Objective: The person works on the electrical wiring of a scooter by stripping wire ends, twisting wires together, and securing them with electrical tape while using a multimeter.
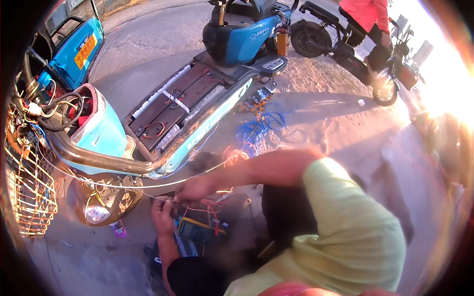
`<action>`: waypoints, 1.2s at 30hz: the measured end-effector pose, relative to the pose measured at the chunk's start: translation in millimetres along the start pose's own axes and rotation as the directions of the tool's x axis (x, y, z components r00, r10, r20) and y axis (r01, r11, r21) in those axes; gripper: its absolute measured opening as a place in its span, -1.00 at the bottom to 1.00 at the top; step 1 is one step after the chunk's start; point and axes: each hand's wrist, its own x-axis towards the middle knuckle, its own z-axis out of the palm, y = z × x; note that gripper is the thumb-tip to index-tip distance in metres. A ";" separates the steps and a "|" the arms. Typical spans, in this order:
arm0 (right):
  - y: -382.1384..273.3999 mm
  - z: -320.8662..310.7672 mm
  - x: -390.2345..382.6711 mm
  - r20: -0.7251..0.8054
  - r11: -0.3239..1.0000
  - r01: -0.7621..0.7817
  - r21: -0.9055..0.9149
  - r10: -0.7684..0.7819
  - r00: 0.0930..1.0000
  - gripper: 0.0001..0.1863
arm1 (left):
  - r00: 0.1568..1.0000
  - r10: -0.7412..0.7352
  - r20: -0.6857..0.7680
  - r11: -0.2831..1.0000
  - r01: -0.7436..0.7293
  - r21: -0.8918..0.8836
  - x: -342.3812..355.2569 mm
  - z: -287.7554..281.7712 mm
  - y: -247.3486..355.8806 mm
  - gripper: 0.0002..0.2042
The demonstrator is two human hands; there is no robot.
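My right hand pinches a thin pale wire that runs left toward the scooter's front. Just below it, my left hand grips the same wire bundle near red leads. A yellow-edged multimeter lies on the ground right beside both hands, red leads trailing over it. The blue electric scooter lies opened in front of me, its floor battery bay uncovered and its headlight hanging loose.
A wire basket sits at the left by tangled cables. Blue wire coils and small parts lie on the ground. Another blue vehicle stands far left. A person in a pink top sits on a dark scooter at the back right.
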 end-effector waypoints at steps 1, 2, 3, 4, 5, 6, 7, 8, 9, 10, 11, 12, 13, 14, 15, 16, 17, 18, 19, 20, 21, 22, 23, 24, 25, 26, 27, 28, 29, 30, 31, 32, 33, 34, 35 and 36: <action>7.1 -2.1 2.9 0.029 0.999 0.021 0.044 -0.022 0.999 -0.59 | 1.000 0.002 0.019 1.000 -0.001 -0.017 -0.2 2.3 -0.3 -0.91; 14.0 -1.9 7.6 0.024 0.999 0.025 0.049 -0.026 0.999 -0.59 | 0.999 0.007 0.037 1.000 -0.006 -0.031 0.2 4.4 0.9 -0.90; 21.6 0.9 13.1 0.020 0.987 0.042 0.157 -0.046 0.999 -0.69 | 0.999 0.005 0.044 1.000 -0.004 -0.027 0.1 5.9 0.1 -0.90; 22.6 2.2 16.0 0.019 0.965 0.060 0.257 -0.067 0.998 -0.75 | 1.000 -0.007 0.006 0.999 0.008 -0.046 -0.5 5.9 -0.7 -0.89; 24.2 1.0 17.8 0.017 0.965 0.063 0.255 -0.069 0.997 -0.75 | 0.999 -0.021 -0.030 0.998 0.019 -0.067 -0.5 6.1 -1.1 -0.88; 26.0 -0.7 19.3 0.025 0.984 0.048 0.173 -0.053 0.998 -0.69 | 0.999 -0.017 -0.028 0.998 0.016 -0.066 0.2 6.4 -0.9 -0.88; 21.0 -1.3 17.4 0.034 0.996 0.033 0.088 -0.036 0.999 -0.59 | 1.000 -0.020 -0.024 0.996 0.018 -0.087 0.2 6.5 1.1 -0.87; 16.1 -1.1 15.3 0.034 0.996 0.036 0.083 -0.039 0.999 -0.59 | 1.000 -0.022 -0.020 0.994 0.020 -0.108 0.7 7.5 3.3 -0.87; 11.1 0.2 13.0 0.007 0.998 0.049 0.038 -0.049 0.999 -0.60 | 1.000 -0.017 -0.020 0.994 0.015 -0.108 1.2 8.7 5.7 -0.87; 7.6 4.0 9.1 -0.019 0.998 0.057 0.002 -0.057 0.998 -0.61 | 0.999 -0.027 -0.045 0.992 0.021 -0.126 -0.9 10.2 6.9 -0.86; 4.9 5.4 4.9 -0.019 0.998 0.055 0.008 -0.055 0.998 -0.61 | 0.997 -0.036 -0.070 0.989 0.026 -0.142 -2.3 11.3 7.3 -0.86; 2.1 4.9 0.6 -0.038 0.995 0.082 -0.051 -0.084 0.996 -0.61 | 0.997 -0.042 -0.069 0.990 0.032 -0.141 -3.0 12.1 6.8 -0.86; -0.3 4.1 -2.6 -0.056 0.987 0.107 -0.116 -0.114 0.992 -0.61 | 0.996 -0.034 -0.088 0.990 0.021 -0.139 -2.6 14.3 8.0 -0.87; -0.2 4.7 -2.3 -0.055 0.987 0.108 -0.117 -0.115 0.992 -0.61 | 0.994 -0.025 -0.108 0.990 0.010 -0.138 -2.7 15.3 9.1 -0.87; 0.4 5.6 -1.0 -0.090 0.967 0.137 -0.214 -0.159 0.983 -0.61 | 0.994 -0.024 -0.110 0.991 0.008 -0.137 -2.1 12.8 9.9 -0.87; 4.3 7.2 0.3 -0.122 0.940 0.156 -0.305 -0.201 0.972 -0.61 | 0.996 -0.028 -0.087 0.991 0.016 -0.135 -1.9 10.5 9.2 -0.89; 7.0 7.1 2.4 -0.120 0.941 0.152 -0.301 -0.196 0.973 -0.61 | 0.997 -0.032 -0.064 0.991 0.024 -0.132 -2.9 9.1 8.0 -0.90; 8.9 4.6 5.0 -0.151 0.894 0.179 -0.410 -0.260 0.954 -0.62 | 0.997 -0.038 -0.065 0.991 0.029 -0.134 -1.3 10.2 5.6 -0.90; 17.2 3.8 5.2 -0.180 0.846 0.192 -0.497 -0.317 0.931 -0.63 | 0.996 -0.068 -0.063 0.986 0.057 -0.157 1.8 17.5 3.9 -0.91; 14.2 4.4 1.2 -0.188 0.853 0.208 -0.479 -0.331 0.925 -0.65 | 0.992 -0.101 -0.073 0.983 0.088 -0.164 -1.4 16.4 6.0 -0.91; 15.5 4.0 3.3 -0.197 0.864 0.202 -0.461 -0.322 0.926 -0.66 | 0.988 -0.131 -0.079 0.982 0.119 -0.147 -4.8 16.0 6.6 -0.91; 11.3 0.4 4.2 -0.210 0.862 0.193 -0.468 -0.320 0.924 -0.66 | 0.985 -0.138 -0.105 0.977 0.118 -0.177 0.2 19.9 10.8 -0.91; 9.5 3.8 5.7 -0.217 0.861 0.194 -0.470 -0.326 0.920 -0.65 | 0.981 -0.145 -0.129 0.971 0.117 -0.206 1.6 20.8 14.0 -0.90; 7.2 8.9 6.4 -0.219 0.864 0.198 -0.463 -0.328 0.919 -0.65 | 0.980 -0.149 -0.128 0.972 0.122 -0.199 -2.4 16.1 17.0 -0.90; 1.2 11.2 3.4 -0.214 0.858 0.189 -0.478 -0.322 0.922 -0.64 | 0.984 -0.144 -0.107 0.978 0.125 -0.166 -4.6 12.0 21.4 -0.89; -3.2 12.5 2.2 -0.208 0.852 0.180 -0.492 -0.316 0.926 -0.63 | 0.987 -0.139 -0.087 0.983 0.127 -0.131 -4.9 8.0 25.9 -0.87; -1.0 10.7 8.1 -0.201 0.838 0.203 -0.507 -0.344 0.917 -0.61 | 0.987 -0.135 -0.082 0.984 0.124 -0.128 -2.4 4.8 30.0 -0.87; 3.7 9.6 11.1 -0.211 0.843 0.203 -0.498 -0.345 0.914 -0.61 | 0.989 -0.135 -0.062 0.991 0.134 -0.028 -0.5 4.6 34.7 -0.87; 8.1 8.6 14.0 -0.227 0.821 0.233 -0.521 -0.397 0.889 -0.62 | 0.990 -0.137 -0.040 0.988 0.140 0.072 1.2 4.5 39.2 -0.86; 11.6 8.3 17.9 -0.242 0.797 0.261 -0.544 -0.448 0.861 -0.62 | 0.989 -0.143 -0.031 0.986 0.145 0.083 1.8 4.4 43.0 -0.86; 8.9 9.3 19.5 -0.253 0.803 0.263 -0.535 -0.450 0.857 -0.62 | 0.989 -0.132 -0.067 0.987 0.137 0.086 0.7 3.4 46.5 -0.85; 4.7 8.5 18.7 -0.222 0.779 0.293 -0.554 -0.478 0.850 -0.64 | 0.988 -0.119 -0.095 0.989 0.127 0.082 1.6 3.6 47.3 -0.84; 0.3 7.9 18.1 -0.192 0.754 0.322 -0.573 -0.505 0.841 -0.65 | 0.989 -0.125 -0.078 0.988 0.131 0.086 0.9 -2.6 47.8 -0.84; -6.1 5.6 15.0 -0.162 0.751 0.377 -0.542 -0.534 0.830 -0.65 | 0.995 -0.087 -0.049 0.990 0.092 0.103 0.8 -11.2 48.6 -0.84; -11.1 5.9 16.2 -0.135 0.747 0.433 -0.505 -0.563 0.815 -0.65 | 0.998 -0.053 -0.019 0.991 0.055 0.122 -1.1 -18.0 50.3 -0.83; -9.1 5.0 24.4 -0.115 0.715 0.416 -0.561 -0.565 0.817 -0.64 | 0.998 -0.060 0.013 0.991 0.058 0.121 -3.4 -17.3 55.6 -0.83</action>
